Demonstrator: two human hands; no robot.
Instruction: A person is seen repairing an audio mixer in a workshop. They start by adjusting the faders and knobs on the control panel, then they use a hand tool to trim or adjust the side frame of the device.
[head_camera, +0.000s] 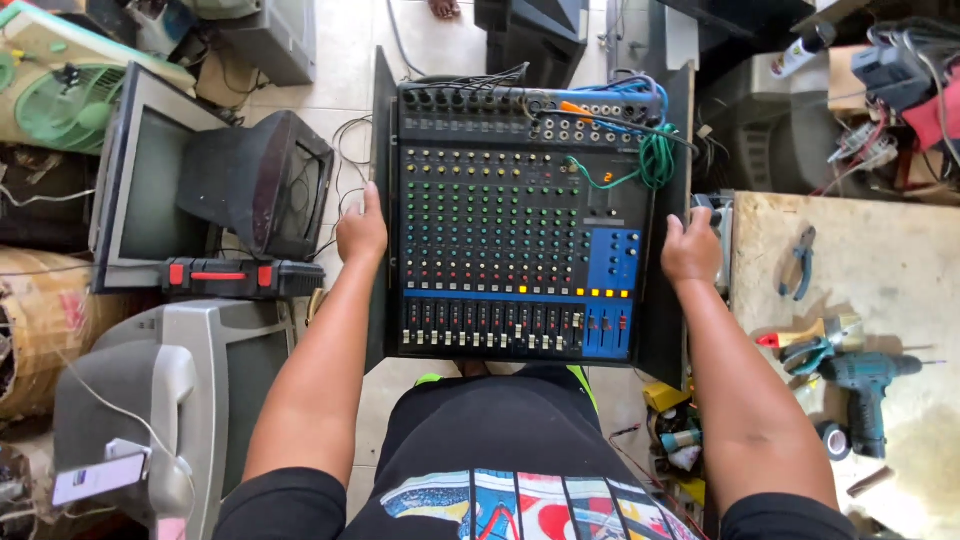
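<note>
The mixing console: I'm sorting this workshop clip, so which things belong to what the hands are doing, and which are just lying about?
In hand:
- mixing console, gripped at both side panels
- left hand and right hand
- green cable plugged in at its top

Lying about:
- cordless drill and pliers on the workbench
- old televisions
- black toolcase
- green fan

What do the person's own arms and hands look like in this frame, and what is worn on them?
Both arms are bare from short black sleeves down. The left hand and right hand wear no gloves; no rings, watch or bracelets show. The short black sleeves belong to a black T-shirt with a multicoloured printed panel across its front.
</note>
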